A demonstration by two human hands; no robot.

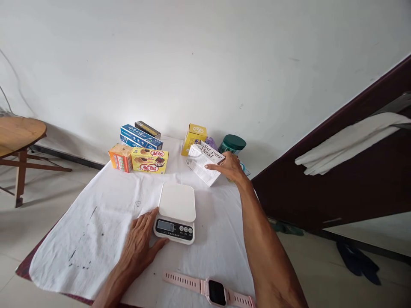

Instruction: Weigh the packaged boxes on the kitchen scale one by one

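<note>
In the head view my right hand (231,166) is closed round the right end of a white box marked "Super Meal" (203,166), which is tilted. My left hand (139,235) lies on the cloth with its fingers stretched out, thumb and fingertips at the left and lower edge of a white kitchen scale (177,203). Nothing lies on the scale's plate. Behind the held box are a yellow box (194,136), a purple item (211,142), mostly hidden, and a green-lidded tub (233,143).
Back left on the white cloth (96,222) stand blue boxes (141,136), a dark slim box (147,127), a yellow snack box (149,160) and an orange pack (121,158). A pink watch (215,291) lies near the front edge. A wooden stool (21,137) stands left.
</note>
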